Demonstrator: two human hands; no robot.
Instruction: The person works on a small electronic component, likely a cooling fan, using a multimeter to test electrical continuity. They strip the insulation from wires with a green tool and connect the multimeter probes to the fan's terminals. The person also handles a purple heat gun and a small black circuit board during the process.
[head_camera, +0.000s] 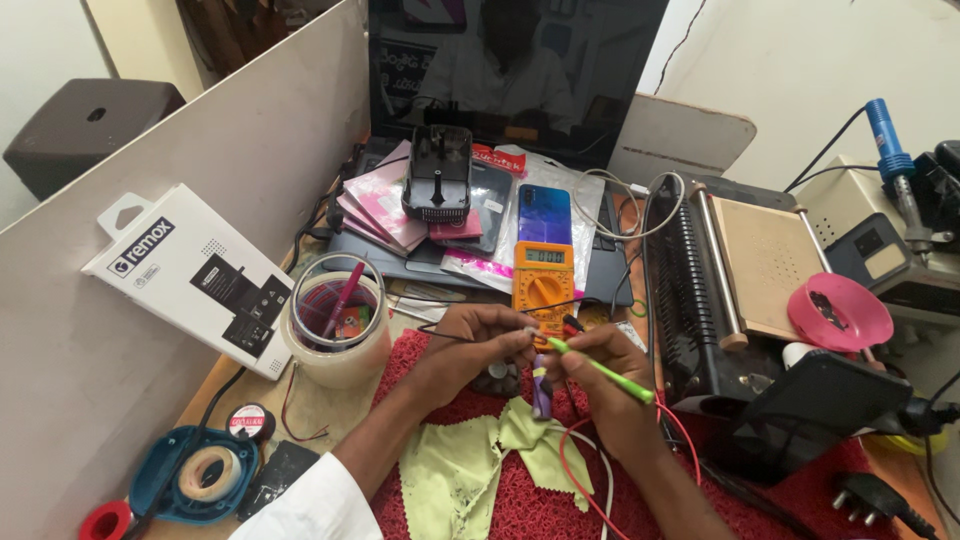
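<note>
Cluttered table (330, 410) lying under a red mat (520, 500), left hand (470, 345) pinching a black wire (440, 330), right hand (600, 375) gripping a green probe (600, 370), orange multimeter (543, 280) sitting behind, grey partition (250, 140) standing alongside.

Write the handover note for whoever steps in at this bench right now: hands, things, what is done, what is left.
Left hand: fingertips pinched on a small part, too small to identify, with a thin black wire running from it.
Right hand: holds the green tool, tip meeting that part.
Orange multimeter: just behind the hands, display lit, beside a blue phone.
Red mat underneath, green cloth on it.
Done: part and tool brought together.
Left: cannot tell from this view.
</note>
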